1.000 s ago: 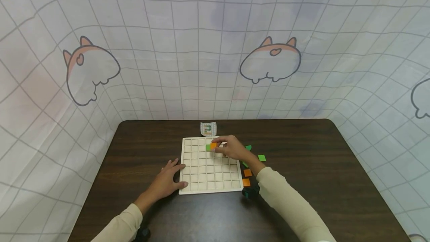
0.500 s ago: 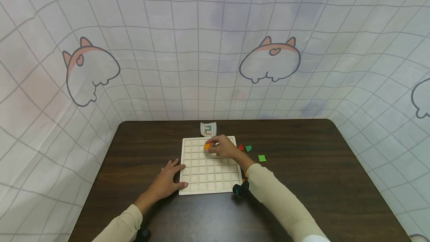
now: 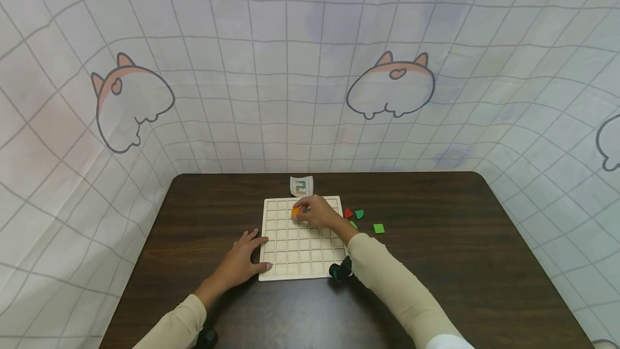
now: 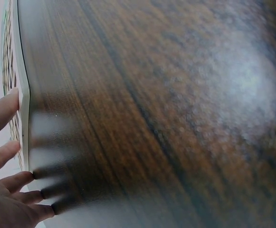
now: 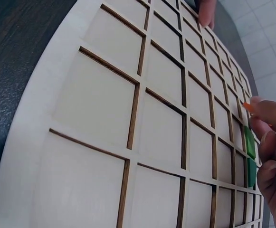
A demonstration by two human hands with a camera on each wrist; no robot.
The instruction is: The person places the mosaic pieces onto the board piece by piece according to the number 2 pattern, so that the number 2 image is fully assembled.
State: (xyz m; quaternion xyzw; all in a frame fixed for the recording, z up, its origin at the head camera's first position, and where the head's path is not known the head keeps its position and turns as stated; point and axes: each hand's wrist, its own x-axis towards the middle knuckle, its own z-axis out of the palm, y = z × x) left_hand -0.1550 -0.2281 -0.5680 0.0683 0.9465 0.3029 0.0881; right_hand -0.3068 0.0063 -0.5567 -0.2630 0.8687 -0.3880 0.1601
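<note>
A pale gridded wooden board lies on the dark table. Over its far rows, my right hand pinches a small orange tile between thumb and fingers. The right wrist view shows that orange tile close over the cells, partly covered by the fingertips. Beside it a green tile and a darker green tile lie on the grid; in the head view the right hand mostly hides them. My left hand rests at the board's left edge, fingers spread, thumb and index fingertip on the rim.
Right of the board lie a red piece, a round-edged green piece and a light green square. A small printed paper with a coloured pattern lies behind the board. A grid-patterned curtain surrounds the table.
My right hand has moved left across the far rows with the orange tile. Its forearm now covers the orange pieces right of the board, and the red piece shows. The left hand stays put.
</note>
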